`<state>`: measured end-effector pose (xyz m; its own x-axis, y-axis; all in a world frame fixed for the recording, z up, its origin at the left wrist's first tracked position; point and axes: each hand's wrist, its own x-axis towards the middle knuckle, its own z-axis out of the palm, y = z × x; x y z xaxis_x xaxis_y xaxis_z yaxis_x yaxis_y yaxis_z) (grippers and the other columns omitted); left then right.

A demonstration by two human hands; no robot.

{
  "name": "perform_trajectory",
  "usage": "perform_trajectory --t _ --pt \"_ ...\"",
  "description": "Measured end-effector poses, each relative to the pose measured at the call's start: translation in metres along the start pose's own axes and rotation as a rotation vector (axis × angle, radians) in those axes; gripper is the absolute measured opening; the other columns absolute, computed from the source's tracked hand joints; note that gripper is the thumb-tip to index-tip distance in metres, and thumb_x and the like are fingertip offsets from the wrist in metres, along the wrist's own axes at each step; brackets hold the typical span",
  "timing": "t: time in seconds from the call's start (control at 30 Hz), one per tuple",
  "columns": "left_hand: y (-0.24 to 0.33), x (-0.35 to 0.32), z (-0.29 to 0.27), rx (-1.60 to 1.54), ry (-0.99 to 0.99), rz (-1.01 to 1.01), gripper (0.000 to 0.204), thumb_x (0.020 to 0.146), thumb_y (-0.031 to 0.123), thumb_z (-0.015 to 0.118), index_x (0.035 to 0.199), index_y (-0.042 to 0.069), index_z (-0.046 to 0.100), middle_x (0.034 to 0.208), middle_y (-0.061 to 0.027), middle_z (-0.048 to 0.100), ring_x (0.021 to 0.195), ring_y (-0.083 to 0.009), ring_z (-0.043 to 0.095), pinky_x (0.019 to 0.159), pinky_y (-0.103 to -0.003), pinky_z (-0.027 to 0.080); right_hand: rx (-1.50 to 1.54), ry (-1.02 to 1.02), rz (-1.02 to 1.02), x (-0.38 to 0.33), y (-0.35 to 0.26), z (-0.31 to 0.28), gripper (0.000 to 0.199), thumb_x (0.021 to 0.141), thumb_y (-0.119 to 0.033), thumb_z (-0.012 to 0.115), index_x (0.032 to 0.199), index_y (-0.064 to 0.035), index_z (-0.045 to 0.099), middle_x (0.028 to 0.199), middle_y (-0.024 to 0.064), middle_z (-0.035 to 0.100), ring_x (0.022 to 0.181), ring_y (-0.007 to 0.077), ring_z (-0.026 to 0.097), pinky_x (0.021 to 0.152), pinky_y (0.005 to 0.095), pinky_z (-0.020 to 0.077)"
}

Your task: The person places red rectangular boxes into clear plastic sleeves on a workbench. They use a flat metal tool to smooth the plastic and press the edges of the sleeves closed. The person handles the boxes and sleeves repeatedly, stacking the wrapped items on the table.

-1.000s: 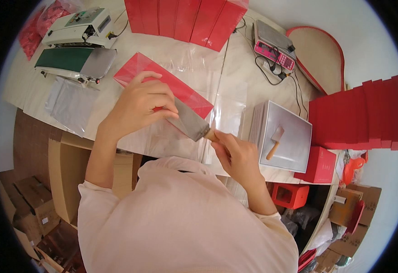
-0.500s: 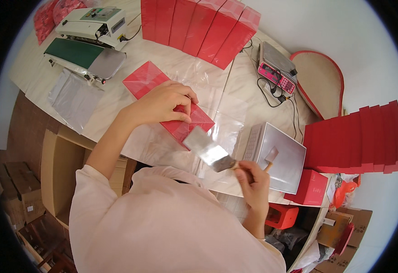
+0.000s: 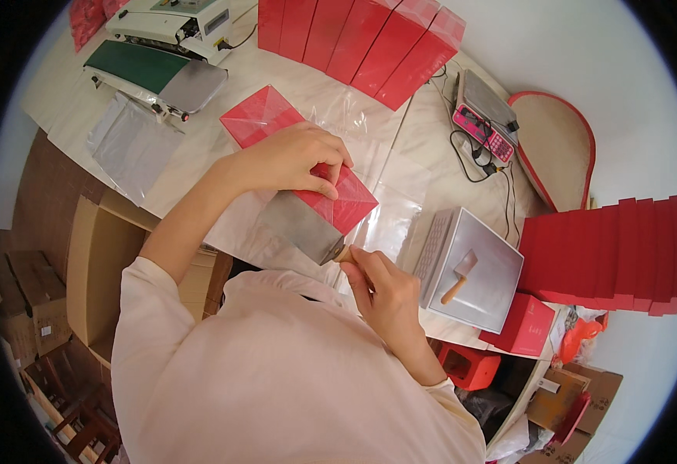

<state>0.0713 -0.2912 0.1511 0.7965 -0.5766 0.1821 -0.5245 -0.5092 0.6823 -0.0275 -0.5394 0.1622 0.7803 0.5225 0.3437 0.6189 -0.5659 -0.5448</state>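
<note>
A long red box in clear film lies slantwise on the table in front of me. My left hand rests on its top, fingers curled and pressing the film near the right end. In my right hand is the wooden handle of a wide flat metal scraper. Its blade is at the box's near long side, below my left hand; I cannot tell how firmly they touch. Loose clear film spreads past the box's right end.
A white machine with a green belt stands far left beside flat clear bags. Wrapped red boxes stand in a row behind. Rightward are a metal-topped plate bearing another wooden-handled scraper, a scale with cables, and stacked red boxes.
My right hand has moved left with the scraper, bringing the blade from the box's right end to its near side. My left hand keeps its hold; the whole view has shifted slightly.
</note>
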Motion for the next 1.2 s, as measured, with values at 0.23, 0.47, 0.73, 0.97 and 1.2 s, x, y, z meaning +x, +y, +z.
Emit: perform_trajectory --t 0.23,0.47,0.73,0.97,1.2 --pt "-0.005 -0.009 -0.018 0.038 0.29 -0.122 0.015 0.084 0.019 0.07 0.088 0.006 0.065 0.112 -0.0071 0.066 0.106 -0.026 0.058 0.095 -0.037 0.044 -0.039 0.074 0.113 -0.004 -0.001 -0.004 0.017 0.087 -0.011 0.071 0.099 -0.0021 0.065 0.073 0.0069 0.064 0.052 0.0217 0.059 0.044 0.0326 0.0432" --pt "-0.029 -0.049 -0.036 0.001 0.631 -0.239 0.015 0.094 0.016 0.061 0.101 0.003 0.064 0.119 -0.0082 0.063 0.113 -0.0208 0.057 0.098 -0.031 0.041 -0.116 0.06 0.208 -0.015 -0.004 -0.015 0.017 0.088 -0.011 0.071 0.101 -0.0024 0.064 0.078 0.0062 0.067 0.055 0.0226 0.061 0.046 0.0328 0.0455" --pt "-0.079 -0.086 -0.016 -0.309 0.996 -0.311 0.029 0.102 0.026 0.051 0.116 0.002 0.061 0.124 -0.0089 0.063 0.119 -0.0191 0.055 0.105 -0.032 0.039 -0.04 -0.001 0.298 -0.029 0.006 -0.032 0.018 0.087 -0.009 0.072 0.101 -0.0012 0.064 0.07 0.0088 0.065 0.049 0.0171 0.058 0.046 0.0279 0.0441" --pt "-0.1 -0.088 0.023 -0.675 1.063 -0.343 0.054 0.107 0.04 0.032 0.128 -0.002 0.058 0.125 -0.0131 0.062 0.12 -0.019 0.054 0.106 -0.032 0.037 0.006 -0.081 0.011 0.008 -0.002 -0.009 0.019 0.085 -0.01 0.074 0.098 -0.0005 0.063 0.07 0.0106 0.065 0.052 0.0194 0.061 0.047 0.0294 0.0448" --pt "-0.106 -0.094 0.055 -0.764 1.05 -0.452 0.06 0.106 0.047 0.033 0.127 -0.003 0.059 0.125 -0.0116 0.063 0.118 -0.019 0.054 0.105 -0.028 0.035 -0.248 -0.072 -0.122 0.057 0.0 0.026 0.02 0.09 -0.014 0.068 0.107 -0.005 0.063 0.075 0.0092 0.066 0.055 0.0275 0.062 0.046 0.035 0.0462"
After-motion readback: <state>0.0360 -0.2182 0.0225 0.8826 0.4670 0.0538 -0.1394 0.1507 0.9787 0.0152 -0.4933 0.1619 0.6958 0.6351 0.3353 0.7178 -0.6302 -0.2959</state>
